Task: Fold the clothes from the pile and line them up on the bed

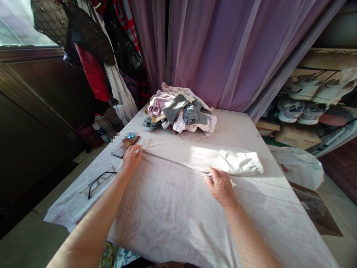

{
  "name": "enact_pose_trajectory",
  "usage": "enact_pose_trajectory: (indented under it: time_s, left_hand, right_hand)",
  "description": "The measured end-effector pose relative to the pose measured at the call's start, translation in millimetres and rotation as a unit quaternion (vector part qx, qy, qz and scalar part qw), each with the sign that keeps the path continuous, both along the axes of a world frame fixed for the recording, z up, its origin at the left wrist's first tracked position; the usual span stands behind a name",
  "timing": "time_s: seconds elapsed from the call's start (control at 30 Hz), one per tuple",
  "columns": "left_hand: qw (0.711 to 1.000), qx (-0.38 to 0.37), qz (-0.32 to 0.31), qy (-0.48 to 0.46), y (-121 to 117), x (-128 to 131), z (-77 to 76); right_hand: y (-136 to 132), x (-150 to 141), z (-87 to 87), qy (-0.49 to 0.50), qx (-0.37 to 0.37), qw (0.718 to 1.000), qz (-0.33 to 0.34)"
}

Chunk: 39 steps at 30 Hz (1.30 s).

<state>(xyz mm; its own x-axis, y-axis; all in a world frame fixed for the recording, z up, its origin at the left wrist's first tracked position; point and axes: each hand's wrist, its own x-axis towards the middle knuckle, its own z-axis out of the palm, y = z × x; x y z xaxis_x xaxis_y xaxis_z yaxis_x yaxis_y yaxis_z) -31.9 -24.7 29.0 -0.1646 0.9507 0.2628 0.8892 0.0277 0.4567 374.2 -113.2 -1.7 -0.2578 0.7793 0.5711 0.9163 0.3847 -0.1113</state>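
The left hand point(132, 158) pinches one end of the long white cloth point(189, 154), and the right hand point(221, 184) grips its near edge, across the middle of the table point(173, 208). A pile of clothes point(181, 111) sits by the far edge. Past the right edge, shoes point(299, 111) stand on a shelf above cardboard boxes point(298, 136).

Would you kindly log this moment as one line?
left hand: long white folded garment, left end | right hand: its near edge | pink-and-grey clothes pile: beyond

The curtain point(206, 52) is purple, the tablecloth point(167, 208) pale floral.
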Motion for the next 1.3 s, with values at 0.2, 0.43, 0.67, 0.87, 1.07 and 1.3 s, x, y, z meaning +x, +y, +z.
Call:
enact_pose_trajectory:
  time_s: [0.2, 0.43, 0.67, 0.87, 1.07, 1.3]
  left_hand:
    - [0.998, 0.024, -0.043, 0.036, -13, 0, -9.5]
    - [0.995, 0.002, -0.063, 0.073, -24, -18, -9.9]
    - [0.997, -0.011, -0.055, 0.059, -31, -20, -11.2]
    - [0.997, -0.008, -0.054, 0.063, -34, -24, -13.3]
    - [0.996, -0.008, -0.055, 0.064, -33, -24, -14.1]
    - [0.996, -0.008, -0.064, 0.067, -31, -24, -18.1]
  right_hand:
    - [2, 1, -3.1, -0.007, -0.006, 1.000, -0.008]
    - [-4, 13, -10.1, 0.051, 0.033, 0.998, -0.027]
    - [-19, 26, -11.0, 0.064, 0.025, 0.997, -0.040]
    - [-24, 28, -11.9, 0.062, 0.049, 0.995, -0.053]
    - [-24, 30, -13.7, 0.070, 0.039, 0.994, -0.070]
    - [-20, 31, -22.2, 0.094, 0.010, 0.991, -0.100]
